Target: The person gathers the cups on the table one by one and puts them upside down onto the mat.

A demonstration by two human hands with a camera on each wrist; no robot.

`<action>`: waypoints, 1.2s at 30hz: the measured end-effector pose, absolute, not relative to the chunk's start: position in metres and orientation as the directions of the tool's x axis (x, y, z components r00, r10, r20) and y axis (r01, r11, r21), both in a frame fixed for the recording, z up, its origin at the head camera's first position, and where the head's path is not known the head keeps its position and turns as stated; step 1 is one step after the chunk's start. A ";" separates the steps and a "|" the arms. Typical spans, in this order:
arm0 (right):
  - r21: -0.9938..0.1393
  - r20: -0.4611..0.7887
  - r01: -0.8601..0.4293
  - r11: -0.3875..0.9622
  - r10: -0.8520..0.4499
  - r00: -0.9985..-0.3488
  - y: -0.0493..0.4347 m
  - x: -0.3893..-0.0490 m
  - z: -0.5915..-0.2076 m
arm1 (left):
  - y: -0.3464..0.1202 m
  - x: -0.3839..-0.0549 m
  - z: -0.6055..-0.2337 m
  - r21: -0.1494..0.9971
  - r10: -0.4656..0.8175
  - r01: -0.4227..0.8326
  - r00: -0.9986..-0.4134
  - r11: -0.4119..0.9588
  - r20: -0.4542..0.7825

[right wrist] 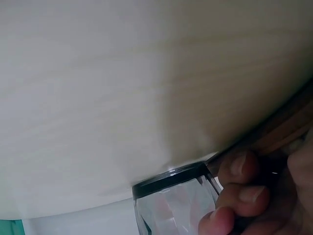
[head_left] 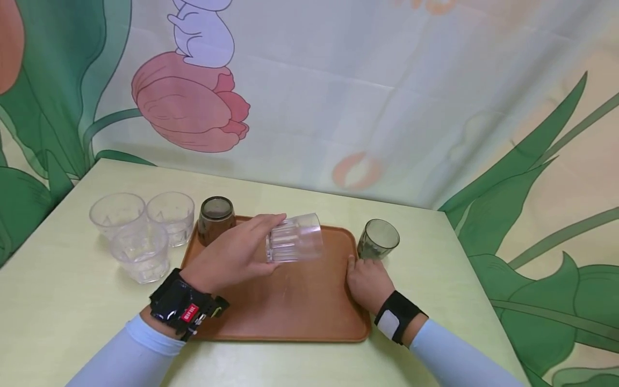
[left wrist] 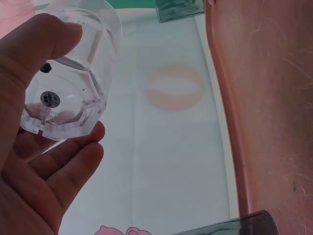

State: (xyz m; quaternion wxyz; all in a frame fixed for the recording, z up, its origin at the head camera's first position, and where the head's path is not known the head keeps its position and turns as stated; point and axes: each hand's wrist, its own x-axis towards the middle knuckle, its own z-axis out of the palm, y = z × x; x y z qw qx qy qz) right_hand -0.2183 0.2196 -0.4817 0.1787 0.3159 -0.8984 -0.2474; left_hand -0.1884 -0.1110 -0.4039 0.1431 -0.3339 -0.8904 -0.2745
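Because a smoked glass [head_left: 216,215] stands mouth-down on the far-left corner of the tray [head_left: 300,306], keep your left hand [head_left: 232,255], just beside it, from brushing it. That hand grasps a clear cup [head_left: 296,239], tilted on its side above the tray, mouth toward your right; hold its wall firmly between thumb and fingers, and if you turn it, do so smoothly from the wrist. Your right hand [head_left: 369,283] grips the tray's right rim, so let it steady the tray without nudging the second smoked glass [head_left: 373,247], upright on the table [head_left: 435,290] just beyond.

Counting from the left, you have three clear cups [head_left: 142,255] upright on the table, one inverted smoked glass, one held cup, one tray and one upright smoked glass.
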 end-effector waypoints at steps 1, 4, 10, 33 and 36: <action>0.563 0.158 -0.475 0.676 -0.653 -0.741 0.220 -0.218 -0.482 | -0.111 -0.189 -0.404 0.402 0.513 0.666 -0.743 0.628 0.429; 0.567 0.142 -0.470 0.677 -0.642 -0.753 0.220 -0.217 -0.480 | -0.111 -0.190 -0.405 0.413 0.509 0.656 -0.753 0.632 0.417; 0.580 0.108 -0.468 0.667 -0.632 -0.768 0.221 -0.218 -0.483 | -0.112 -0.193 -0.407 0.420 0.492 0.645 -0.762 0.639 0.422; 0.596 0.125 -0.464 0.656 -0.646 -0.753 0.226 -0.230 -0.502 | -0.131 -0.210 -0.406 0.424 0.439 0.586 -0.805 0.691 0.398; 0.600 0.117 -0.466 0.650 -0.648 -0.753 0.226 -0.231 -0.503 | -0.131 -0.210 -0.404 0.417 0.439 0.578 -0.811 0.702 0.386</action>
